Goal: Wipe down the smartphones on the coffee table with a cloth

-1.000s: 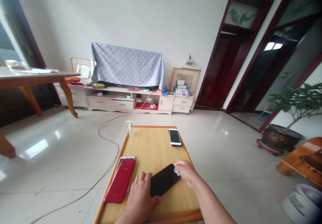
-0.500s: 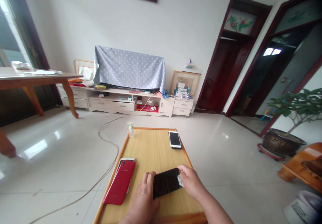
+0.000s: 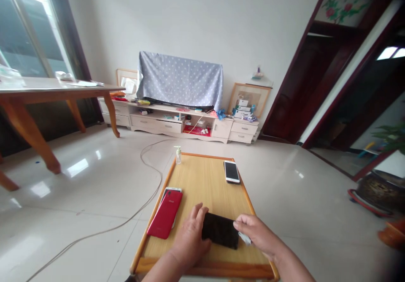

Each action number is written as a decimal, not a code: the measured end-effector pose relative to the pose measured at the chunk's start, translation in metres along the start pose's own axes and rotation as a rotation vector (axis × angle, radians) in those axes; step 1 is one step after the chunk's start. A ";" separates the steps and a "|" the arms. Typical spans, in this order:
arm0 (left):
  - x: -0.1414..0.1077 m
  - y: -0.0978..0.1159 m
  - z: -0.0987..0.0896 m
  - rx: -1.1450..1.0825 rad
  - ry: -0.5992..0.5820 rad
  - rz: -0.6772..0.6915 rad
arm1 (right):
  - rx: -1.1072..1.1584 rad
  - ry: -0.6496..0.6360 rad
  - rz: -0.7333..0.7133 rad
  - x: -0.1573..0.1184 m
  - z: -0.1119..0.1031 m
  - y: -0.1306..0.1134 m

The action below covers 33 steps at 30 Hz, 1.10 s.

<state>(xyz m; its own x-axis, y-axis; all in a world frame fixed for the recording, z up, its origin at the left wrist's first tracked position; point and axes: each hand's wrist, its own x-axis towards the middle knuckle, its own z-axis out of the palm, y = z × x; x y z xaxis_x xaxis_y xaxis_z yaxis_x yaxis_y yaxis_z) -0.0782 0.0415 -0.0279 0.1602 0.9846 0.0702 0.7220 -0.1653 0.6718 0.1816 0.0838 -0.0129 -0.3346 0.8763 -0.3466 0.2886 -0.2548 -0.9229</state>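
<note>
Black phone: dark slab (image 3: 220, 232), screen side up, over the near part of the low wooden table (image 3: 202, 176), between the two hands.
Long axis: runs crosswise, from one hand to the other; the left end lies slightly farther from the person, the right end slightly nearer.
Left hand: at the phone's left end (image 3: 191, 235), fingers on the far corner and thumb at the near edge, so that the short side is clasped between them.
Right hand: at the phone's right end (image 3: 255, 233), thumb and fingers drawn together on a small white wad (image 3: 245, 238) beside the short edge, thumb tip by the far corner.
Nearer hand: neither by any clear margin; the left covers more of the phone, the right meets it chiefly at the corner.
Direction from right hand: the phone's body extends leftward, toward the left palm.
Height above table: uncertain; the dark, blurred underside does not show whether the phone rests on the wood or is slightly raised.
Surroundings: red phone (image 3: 167, 214) to the left, overlapping a white-edged phone (image 3: 174, 188); white-framed phone (image 3: 232, 171) near the far right corner; pump bottle (image 3: 179, 157) at the far left corner.
</note>
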 end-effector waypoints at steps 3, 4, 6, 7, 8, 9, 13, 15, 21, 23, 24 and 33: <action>0.004 -0.005 0.003 0.014 0.083 0.023 | 0.178 0.066 0.049 0.001 -0.005 0.002; 0.005 -0.006 0.002 0.020 0.129 0.035 | 0.236 0.104 0.047 0.003 -0.007 0.004; 0.008 -0.008 0.000 0.030 0.224 0.064 | 0.363 0.173 0.015 0.010 -0.010 0.008; 0.009 -0.008 -0.002 0.033 0.264 0.075 | 0.432 0.200 -0.008 0.014 -0.012 0.010; 0.010 -0.009 -0.004 0.036 0.294 0.080 | 0.504 0.228 -0.030 0.019 -0.013 0.011; 0.010 -0.010 -0.005 0.039 0.316 0.078 | 0.576 0.257 -0.047 0.024 -0.014 0.011; 0.014 -0.015 -0.005 0.042 0.354 0.053 | 0.823 0.410 -0.068 0.048 -0.014 0.009; 0.015 -0.017 -0.004 0.038 0.360 0.059 | 0.889 0.490 -0.078 0.061 -0.014 0.007; 0.015 -0.020 -0.003 0.037 0.359 0.077 | 0.908 0.609 -0.115 0.095 -0.016 0.008; 0.016 -0.022 -0.002 0.048 0.360 0.081 | 0.908 0.635 -0.124 0.105 -0.018 0.009; 0.016 -0.023 -0.002 0.054 0.363 0.084 | 0.909 0.646 -0.128 0.110 -0.018 0.009; 0.022 -0.029 -0.006 0.088 0.355 0.077 | 0.947 0.673 -0.106 0.146 -0.022 0.012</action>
<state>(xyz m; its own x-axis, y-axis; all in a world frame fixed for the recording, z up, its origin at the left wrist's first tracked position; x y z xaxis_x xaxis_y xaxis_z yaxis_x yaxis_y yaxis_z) -0.0994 0.0678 -0.0412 -0.0160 0.9251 0.3793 0.7743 -0.2285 0.5901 0.1561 0.2179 -0.0712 0.3088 0.8788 -0.3637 -0.5919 -0.1218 -0.7967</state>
